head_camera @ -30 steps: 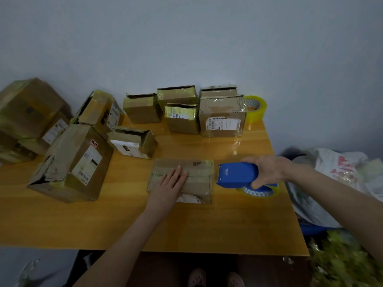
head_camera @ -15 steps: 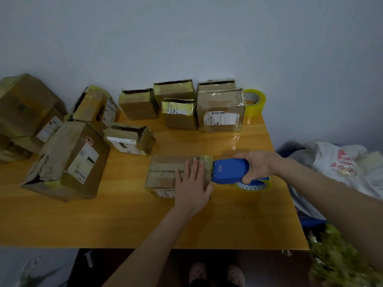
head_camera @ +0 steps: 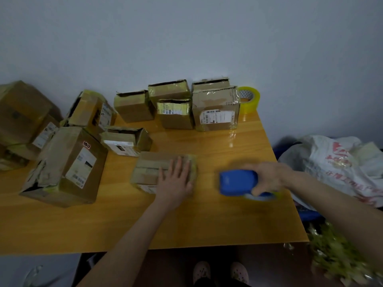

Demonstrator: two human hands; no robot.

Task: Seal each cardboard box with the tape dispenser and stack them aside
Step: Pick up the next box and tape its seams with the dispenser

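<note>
Hands are both working over the near middle of the table (head_camera: 228, 224). The left hand (head_camera: 176, 180) is lying flat with its fingers straight, pressing down on the right half of the flat box (head_camera: 148, 168), which is sitting near the middle of the table. The right hand (head_camera: 271, 177) is curling its fingers round the blue dispenser (head_camera: 238, 182), holding it low over the wood to the right of the flat box, apart from it, with bare table showing between them. The dispenser is blurring, so I cannot tell whether any tape is running from it.

Along the far edge, the far boxes (head_camera: 215, 108) are standing in a tight group, and a yellowish roll (head_camera: 249, 98) is standing on edge just to their right, by the wall. On the left, a big box (head_camera: 66, 166) with torn corners is lying near the table's edge. An open box (head_camera: 126, 139) is sitting just beside the flat box's far left corner. A tilted box (head_camera: 91, 108) is leaning behind that, and a pile (head_camera: 22, 112) is crowding the far left. Off the table's right side, a white printed bag (head_camera: 335, 160) is slumping. Slippers (head_camera: 201, 271) are showing under the near edge.
</note>
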